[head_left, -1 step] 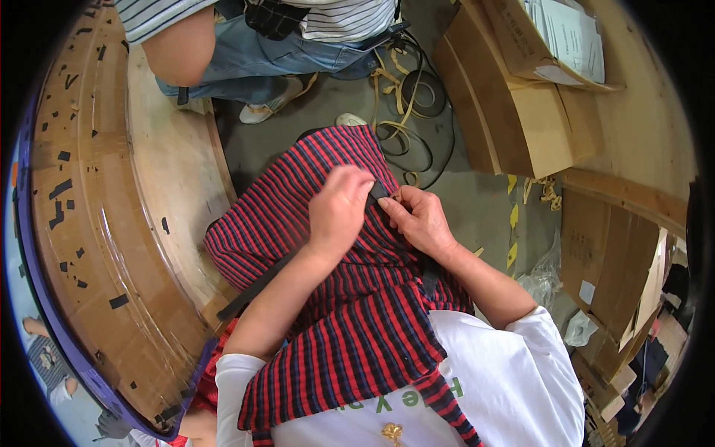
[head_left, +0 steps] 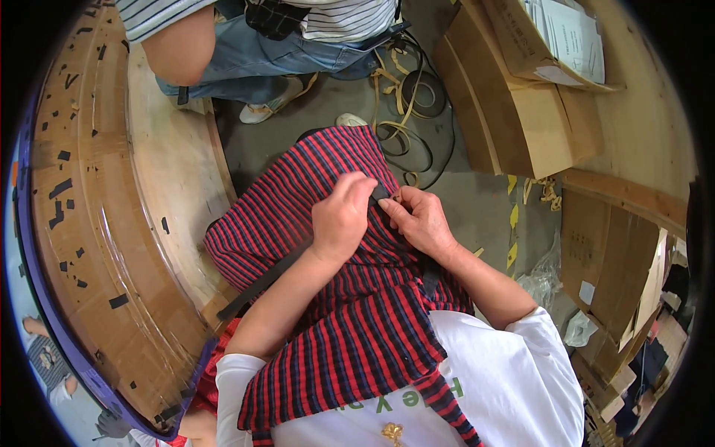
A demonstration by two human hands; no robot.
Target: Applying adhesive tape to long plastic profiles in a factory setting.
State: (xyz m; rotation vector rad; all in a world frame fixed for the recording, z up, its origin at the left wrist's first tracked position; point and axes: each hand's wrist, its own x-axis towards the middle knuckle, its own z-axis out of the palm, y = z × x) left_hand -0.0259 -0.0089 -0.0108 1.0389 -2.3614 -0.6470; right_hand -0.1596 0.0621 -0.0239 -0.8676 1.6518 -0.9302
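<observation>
Above my lap, which a red, black and blue striped apron covers, both hands work close together at a black strip. My right hand is closed on the strip, thumb pressed against the fingers. My left hand is closed in a pinch at the strip's other side; its fingertips partly hide what they grip. A longer black band runs from under my left forearm towards the table edge.
A brown cardboard-covered table with scattered black scraps curves along the left. Ahead sits a person in jeans. Cardboard boxes stand on the right. Yellow and black straps lie coiled on the floor; clear plastic lies by my right elbow.
My left hand has shifted slightly down and to the right, closer to the strip. The right hand stays in place.
</observation>
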